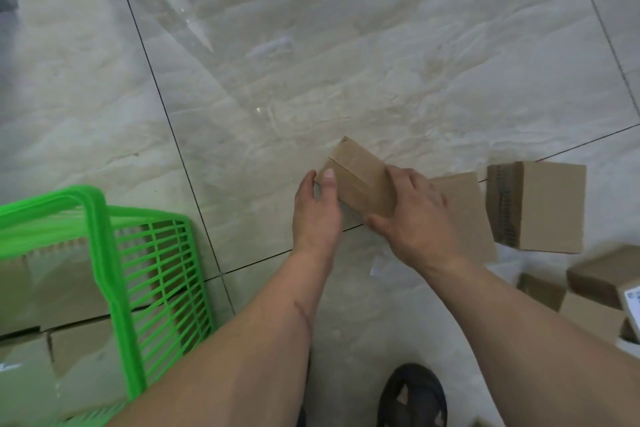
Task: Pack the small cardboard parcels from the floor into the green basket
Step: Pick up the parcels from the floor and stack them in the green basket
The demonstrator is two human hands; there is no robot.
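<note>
A small brown cardboard parcel (358, 172) is held between both hands just above the tiled floor, tilted. My left hand (317, 215) grips its left end with the thumb on top. Over its right end lies my right hand (414, 215), fingers spread across the top. The green basket (104, 246) stands at the lower left with several cardboard parcels (65, 288) inside it. More parcels lie on the floor to the right: a flat one (467, 211) partly under my right hand and a taller one (547, 204) beside it.
Several more parcels (602, 284) are heaped at the right edge, one with a white label. A dark shoe (412, 395) shows at the bottom centre. Glossy beige floor tiles (311, 45) stretch ahead, and a scrap of white paper (377, 265) lies near my right wrist.
</note>
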